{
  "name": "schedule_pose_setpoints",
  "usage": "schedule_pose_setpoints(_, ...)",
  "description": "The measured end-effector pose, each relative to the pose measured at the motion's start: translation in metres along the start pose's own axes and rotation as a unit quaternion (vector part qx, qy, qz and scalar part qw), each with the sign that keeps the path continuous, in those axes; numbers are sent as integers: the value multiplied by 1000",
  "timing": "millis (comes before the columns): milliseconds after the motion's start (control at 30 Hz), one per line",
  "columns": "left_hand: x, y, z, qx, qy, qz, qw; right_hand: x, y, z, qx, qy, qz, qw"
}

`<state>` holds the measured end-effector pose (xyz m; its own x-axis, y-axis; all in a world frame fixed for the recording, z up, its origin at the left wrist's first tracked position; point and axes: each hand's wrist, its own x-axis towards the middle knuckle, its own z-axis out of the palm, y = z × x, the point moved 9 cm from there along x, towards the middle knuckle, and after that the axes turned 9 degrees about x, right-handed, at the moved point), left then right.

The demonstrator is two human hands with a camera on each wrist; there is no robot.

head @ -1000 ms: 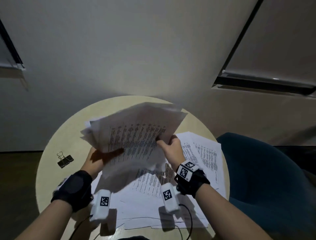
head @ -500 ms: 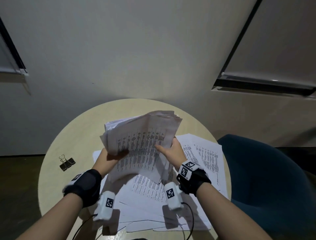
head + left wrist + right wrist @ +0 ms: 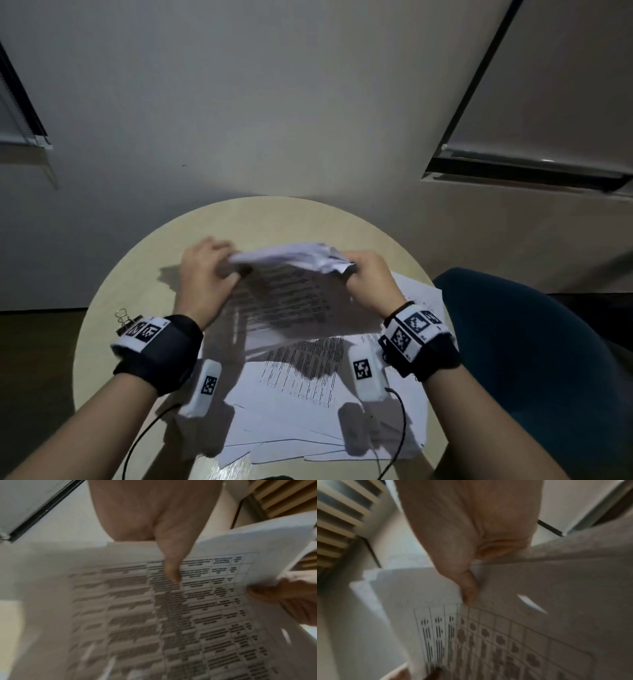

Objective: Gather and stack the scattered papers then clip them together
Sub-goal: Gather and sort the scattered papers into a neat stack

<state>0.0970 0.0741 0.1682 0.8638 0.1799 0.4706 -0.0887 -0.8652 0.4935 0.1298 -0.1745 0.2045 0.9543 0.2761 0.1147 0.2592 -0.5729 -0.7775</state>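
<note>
Gripping paper stack [image 3: 291, 294]: left hand [image 3: 202, 274], right hand [image 3: 370, 277] | binder clip [image 3: 124, 320] apparently half hidden by wristband

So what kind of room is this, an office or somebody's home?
Probably an office or meeting room, though I can't be sure. A small round table holds printed papers and a binder clip, with a blue chair beside it and a window blind.
</note>
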Motion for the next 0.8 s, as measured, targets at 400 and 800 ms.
schedule_pose_setpoints(400, -72, -97, 45, -352, -122, -326, 869, -48, 111, 17, 267, 69, 168, 946)
schedule_pose_setpoints(800, -108, -68, 75, -378, -167, -322, 852, -63, 149, 57, 285, 43, 280, 915)
